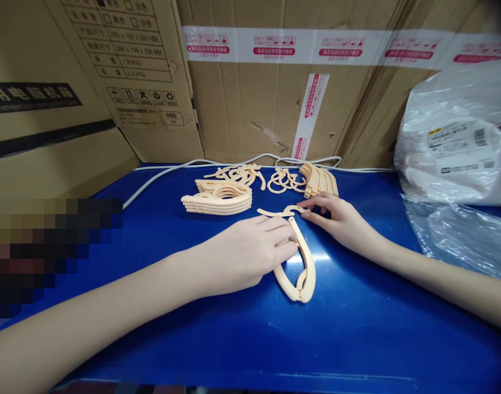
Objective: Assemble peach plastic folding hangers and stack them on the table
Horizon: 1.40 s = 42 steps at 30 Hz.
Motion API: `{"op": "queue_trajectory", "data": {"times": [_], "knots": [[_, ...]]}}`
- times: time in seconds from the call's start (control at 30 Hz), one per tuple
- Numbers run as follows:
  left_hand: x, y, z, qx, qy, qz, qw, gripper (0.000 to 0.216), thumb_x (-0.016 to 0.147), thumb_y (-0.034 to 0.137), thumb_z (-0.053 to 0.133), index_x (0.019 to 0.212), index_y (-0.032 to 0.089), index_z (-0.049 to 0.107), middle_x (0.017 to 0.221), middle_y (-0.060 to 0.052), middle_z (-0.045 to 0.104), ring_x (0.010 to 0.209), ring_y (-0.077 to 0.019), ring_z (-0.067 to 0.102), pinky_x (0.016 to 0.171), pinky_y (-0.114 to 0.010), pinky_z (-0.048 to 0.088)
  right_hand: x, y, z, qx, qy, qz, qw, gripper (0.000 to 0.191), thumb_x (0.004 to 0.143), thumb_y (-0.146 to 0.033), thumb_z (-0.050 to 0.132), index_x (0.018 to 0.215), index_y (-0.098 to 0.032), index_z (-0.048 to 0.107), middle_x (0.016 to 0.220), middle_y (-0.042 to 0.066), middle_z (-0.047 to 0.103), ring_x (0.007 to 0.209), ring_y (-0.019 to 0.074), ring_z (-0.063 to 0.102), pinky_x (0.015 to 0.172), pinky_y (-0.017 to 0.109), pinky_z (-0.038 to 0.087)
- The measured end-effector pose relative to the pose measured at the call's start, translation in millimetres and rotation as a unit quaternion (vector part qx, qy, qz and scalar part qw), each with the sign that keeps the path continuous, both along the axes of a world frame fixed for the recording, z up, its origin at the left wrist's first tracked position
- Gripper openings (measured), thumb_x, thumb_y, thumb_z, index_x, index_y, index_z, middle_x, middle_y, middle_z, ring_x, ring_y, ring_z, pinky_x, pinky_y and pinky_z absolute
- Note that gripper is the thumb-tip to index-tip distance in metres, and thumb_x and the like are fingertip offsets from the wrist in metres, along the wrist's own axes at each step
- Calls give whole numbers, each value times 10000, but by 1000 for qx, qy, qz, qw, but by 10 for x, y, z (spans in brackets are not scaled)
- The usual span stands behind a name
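Note:
A peach plastic folding hanger [303, 273] lies folded on the blue table [357, 328] in front of me. My left hand [246, 257] rests on its left side, fingers curled and pressing its arm near the pivot. My right hand [340, 219] pinches the hanger's hook part [281, 212] at the top with fingertips. Behind them lie a stack of folded hangers [218, 198], a loose pile of hooks [283, 179] and a row of hanger arms [319, 180].
Cardboard boxes [254, 98] wall off the back and left of the table. A white cable [160, 175] runs along the back edge. A crumpled clear plastic bag [455, 164] with a barcode label sits at the right. A blurred patch covers the left.

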<state>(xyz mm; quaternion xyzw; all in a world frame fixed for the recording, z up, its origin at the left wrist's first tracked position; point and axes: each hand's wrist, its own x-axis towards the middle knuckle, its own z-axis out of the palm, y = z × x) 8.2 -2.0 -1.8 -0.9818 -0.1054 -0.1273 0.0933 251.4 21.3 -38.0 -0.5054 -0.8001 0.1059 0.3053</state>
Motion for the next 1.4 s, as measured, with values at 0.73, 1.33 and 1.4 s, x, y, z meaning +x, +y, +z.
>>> {"op": "queue_trajectory", "data": {"times": [0.73, 1.33, 1.4], "knots": [[-28, -51, 86, -118, -27, 287, 950, 218, 822, 369, 607, 756, 161, 593, 734, -8, 627, 634, -157, 575, 496, -247, 304, -89, -51, 122, -78, 308, -45, 947, 310, 896, -461, 530, 723, -208, 580, 706, 10, 562, 632, 141, 500, 596, 290, 406], [-42, 54, 76, 218, 79, 154, 961, 177, 835, 37, 516, 706, 149, 566, 649, -44, 613, 657, -206, 597, 622, -303, 413, -114, -157, 172, 20, 325, -50, 944, 287, 942, -484, 435, 762, -260, 434, 600, -19, 544, 510, 145, 482, 499, 296, 385], [-42, 54, 72, 224, 75, 154, 959, 187, 833, 33, 508, 702, 152, 566, 638, -43, 611, 646, -209, 596, 613, -306, 408, -159, -220, 177, -14, 262, -30, 964, 269, 914, -481, 499, 780, -252, 459, 552, -46, 530, 441, 117, 426, 442, 268, 330]]}}
